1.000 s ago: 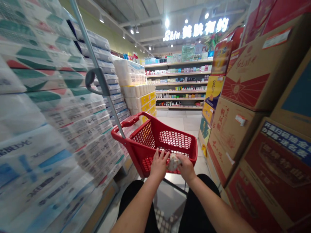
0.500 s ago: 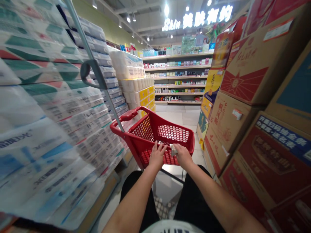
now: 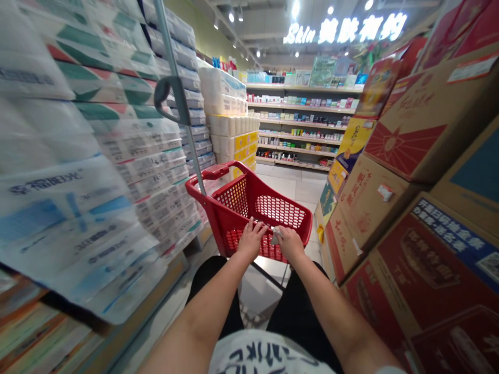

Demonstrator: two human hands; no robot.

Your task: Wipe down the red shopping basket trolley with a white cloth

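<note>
A red plastic shopping basket (image 3: 286, 214) on wheels stands in the aisle in front of me, with a grey pull handle (image 3: 177, 98) rising at its left. My left hand (image 3: 251, 240) rests on the basket's near rim, fingers curled over the edge. Right beside it, my right hand (image 3: 288, 243) is closed on a small crumpled white tissue (image 3: 276, 237) at the same rim. The basket's inside looks empty as far as it shows.
Stacked packs of tissue paper (image 3: 89, 171) wall the left side close to me. Large cardboard cartons (image 3: 409, 171) are piled on the right. Shelves of skincare goods (image 3: 300, 130) close the aisle's far end. Tiled floor (image 3: 292, 187) runs ahead between the stacks.
The basket and both hands have moved forward along the aisle, and the view has swung slightly. The tissue in my right hand shows less than a second ago.
</note>
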